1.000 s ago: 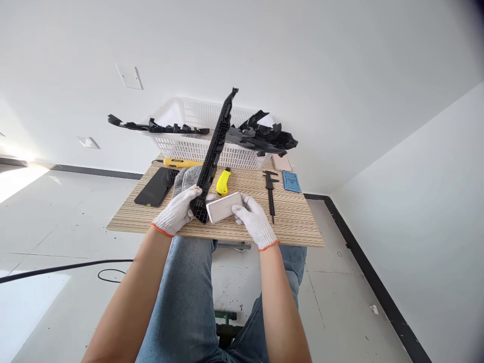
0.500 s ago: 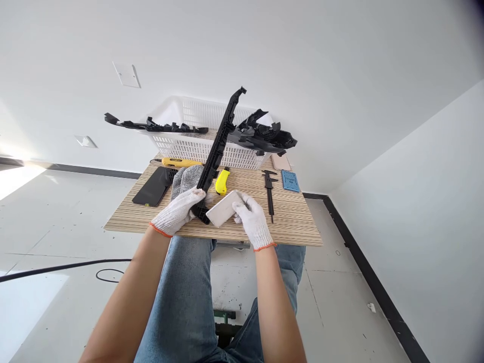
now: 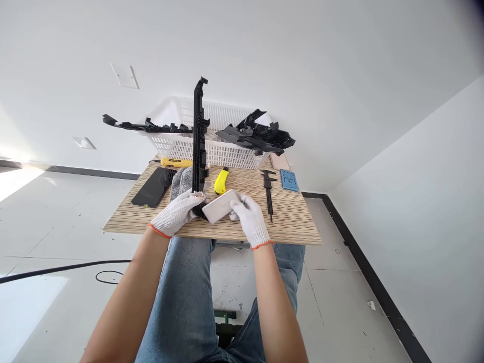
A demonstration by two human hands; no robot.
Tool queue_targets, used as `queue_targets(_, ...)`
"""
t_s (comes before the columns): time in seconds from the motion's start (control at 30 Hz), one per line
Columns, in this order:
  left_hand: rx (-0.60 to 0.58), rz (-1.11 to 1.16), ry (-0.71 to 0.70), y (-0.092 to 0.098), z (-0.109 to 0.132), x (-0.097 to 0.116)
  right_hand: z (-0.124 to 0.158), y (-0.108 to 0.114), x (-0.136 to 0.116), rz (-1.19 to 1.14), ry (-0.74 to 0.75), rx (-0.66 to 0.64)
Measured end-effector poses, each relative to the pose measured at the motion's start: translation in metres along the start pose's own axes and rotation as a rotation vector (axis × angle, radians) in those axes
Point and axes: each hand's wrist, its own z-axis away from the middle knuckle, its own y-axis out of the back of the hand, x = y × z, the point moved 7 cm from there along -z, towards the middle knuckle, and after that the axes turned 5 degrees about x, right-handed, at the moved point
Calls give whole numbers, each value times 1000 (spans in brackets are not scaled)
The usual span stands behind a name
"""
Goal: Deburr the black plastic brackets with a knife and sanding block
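My left hand point(image 3: 174, 214), in a white knit glove, is closed round the lower end of a long black plastic strip point(image 3: 198, 141) that stands nearly upright above the table. My right hand point(image 3: 247, 218), also gloved, grips a small white block point(image 3: 218, 205) pressed against the strip's lower end. Both hands hover over the near edge of a striped wooden table point(image 3: 295, 222). A grey cloth point(image 3: 181, 180) lies just behind my left hand.
A white mesh basket point(image 3: 230, 151) with several black plastic parts point(image 3: 257, 135) stands at the table's back. On the table lie a yellow utility knife point(image 3: 221, 181), a black caliper point(image 3: 269, 194), a dark phone point(image 3: 153, 186), a yellow tool point(image 3: 176, 162) and a blue pad point(image 3: 289, 180).
The black strip has swung from leaning right to nearly upright. The white block has tilted and stayed against its lower end. Both hands have kept their grip.
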Motion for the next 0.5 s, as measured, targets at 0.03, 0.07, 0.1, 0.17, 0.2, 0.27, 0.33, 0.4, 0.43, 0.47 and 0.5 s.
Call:
queue_targets(0.03,-2,-6,1,1,0,-1,0,1,0,-8,8,9)
queue_targets(0.07,-6,-13,0,1,-1,-1,0,-3,1,8,-1,-30)
queue_targets(0.1,-14,-22,3,1,-1,-2,1,-7,3,37,-22,-97)
queue_targets(0.17,-18,-20,9,1,-1,-2,2,-12,5,53,-43,-145)
queue_targets(0.2,-10,-7,9,1,-1,-2,1,-9,4,24,-29,-90)
queue_targets(0.27,4,18,8,1,0,0,0,-2,1,-38,13,43)
queue_targets(0.33,7,21,16,-1,2,2,0,-7,1,-12,11,3)
queue_targets(0.4,9,12,30,-2,3,3,2,-15,3,41,-10,-93)
queue_targets(0.43,10,17,33,-3,3,3,2,-14,2,39,-8,-79)
queue_targets(0.47,11,29,31,-4,4,4,2,-11,1,17,5,-19)
queue_targets(0.5,9,42,28,-4,4,4,2,-5,-1,-12,23,60)
